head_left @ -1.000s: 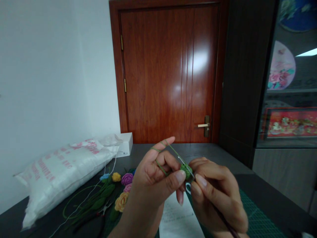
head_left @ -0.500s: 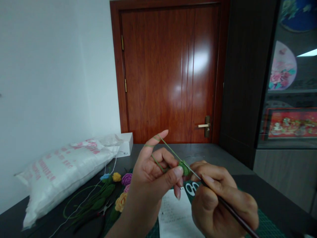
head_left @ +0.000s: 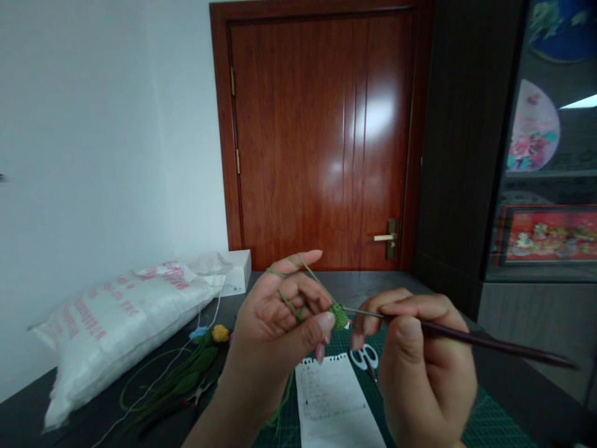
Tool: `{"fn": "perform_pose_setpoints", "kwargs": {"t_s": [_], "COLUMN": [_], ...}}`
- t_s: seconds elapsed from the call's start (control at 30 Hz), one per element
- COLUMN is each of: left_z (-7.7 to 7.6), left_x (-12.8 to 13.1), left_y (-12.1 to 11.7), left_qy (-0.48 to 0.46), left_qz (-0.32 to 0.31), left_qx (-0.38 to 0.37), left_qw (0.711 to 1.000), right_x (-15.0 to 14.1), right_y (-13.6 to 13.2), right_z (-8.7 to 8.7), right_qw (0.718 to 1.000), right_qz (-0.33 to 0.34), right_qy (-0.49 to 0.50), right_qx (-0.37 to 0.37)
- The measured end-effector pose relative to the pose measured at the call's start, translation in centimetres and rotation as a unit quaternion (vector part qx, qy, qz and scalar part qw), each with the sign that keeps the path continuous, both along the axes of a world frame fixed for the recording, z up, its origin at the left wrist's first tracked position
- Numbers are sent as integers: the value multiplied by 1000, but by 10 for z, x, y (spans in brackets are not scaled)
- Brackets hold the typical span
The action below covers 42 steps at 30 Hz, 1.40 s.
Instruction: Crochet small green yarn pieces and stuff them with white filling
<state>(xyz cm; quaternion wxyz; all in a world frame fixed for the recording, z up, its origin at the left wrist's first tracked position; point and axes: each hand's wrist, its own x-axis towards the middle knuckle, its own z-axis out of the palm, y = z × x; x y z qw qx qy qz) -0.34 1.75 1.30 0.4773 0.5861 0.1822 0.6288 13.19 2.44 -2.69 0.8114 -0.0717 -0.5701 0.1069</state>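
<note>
The fingers of the left hand (head_left: 275,317) pinch a small green crochet piece (head_left: 339,317) above the bench (head_left: 373,283), with green yarn (head_left: 290,303) wound over them, while the right hand (head_left: 424,361) grips a dark crochet hook (head_left: 476,338). The hook now lies nearly level, no longer slanting down to the right as before. Its tip sits at the piece, though whether it enters the stitches is hard to tell. Below, white-handled scissors (head_left: 364,358) rest on a green cutting mat (head_left: 494,417).

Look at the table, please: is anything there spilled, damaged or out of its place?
Nothing clearly stands out. Only a thin white cord lies loosely across the dark table beside the large white sack, which looks a little untidy. No spill or damage can be seen.
</note>
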Motion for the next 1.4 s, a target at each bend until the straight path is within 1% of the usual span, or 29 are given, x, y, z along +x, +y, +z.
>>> {"fn": "perform_pose_setpoints", "kwargs": {"t_s": [0.13, 0.23, 0.33, 0.4, 0.47, 0.53, 0.57, 0.63, 0.73, 0.8, 0.87, 0.97, 1.0, 1.07, 1.17, 1.2, 1.23, 1.27, 1.3, 1.33, 1.37, 1.4], "left_z": [1, 0, -2, -3, -4, -5, -5, -6, -8, -9, -9, -9, -9, -10, -11, -12, -12, -12, -13, -13, -13, -13], "left_x": [-1, -2, -5, -8, -11, -13, -14, -15, -17, -18, -18, -16, -15, -14, -11, -10, -8, -7, -5, -3, -2, 0], "left_y": [-1, 0, 3, 7, 11, 14, 15, 16, 18, 19, 20, 21, 22, 21, 20, 19, 18, 16, 14, 11, 8, 6], "left_qy": [17, 22, 20, 13, 8, 4, 0, -8, -15, -16, -17, -13, -12, -13, -18, -19, -20, -22, -26, -31, -38, -46], "left_qz": [-6, -11, -24, -54, -91, -119, -129, -147, -178, -195, -201, -188, -182, -173, -159, -150, -141, -129, -116, -104, -95, -98], "left_qx": [-1, 3, 10, 11, 7, -2, -7, -13, -22, -25, -22, -16, -14, -8, 6, 13, 20, 25, 28, 25, 18, 6], "left_qw": [1000, 1000, 999, 998, 996, 993, 992, 989, 984, 980, 979, 982, 983, 985, 987, 988, 990, 991, 992, 994, 995, 994], "right_x": [1, 1, 2, 3, 5, 8, 9, 10, 10, 9, 8, 4, 2, -1, -5, -5, -4, -3, -2, 0, 2, 4], "right_y": [-1, 0, -1, -2, -3, -3, -3, -1, 3, 6, 8, 10, 10, 10, 11, 11, 11, 11, 11, 11, 11, 11], "right_z": [1, 3, 5, 7, 7, 8, 8, 8, 10, 11, 11, 10, 9, 8, 6, 5, 5, 4, 2, 0, -2, -5], "right_qw": [992, 984, 984, 990, 996, 996, 995, 989, 963, 935, 907, 877, 872, 870, 884, 896, 914, 939, 967, 988, 996, 993], "right_qz": [109, 152, 147, 116, 79, 66, 76, 130, 251, 323, 378, 430, 439, 441, 418, 397, 361, 303, 222, 127, 28, -61], "right_qy": [26, 22, 29, 13, -23, -55, -62, -54, -27, -18, -14, -7, -7, -9, -6, -4, -3, -4, -16, -39, -68, -104], "right_qx": [-64, -94, -99, -77, -44, -25, -24, -43, -99, -146, -186, -215, -218, -219, -209, -201, -186, -161, -126, -84, -41, -3]}}
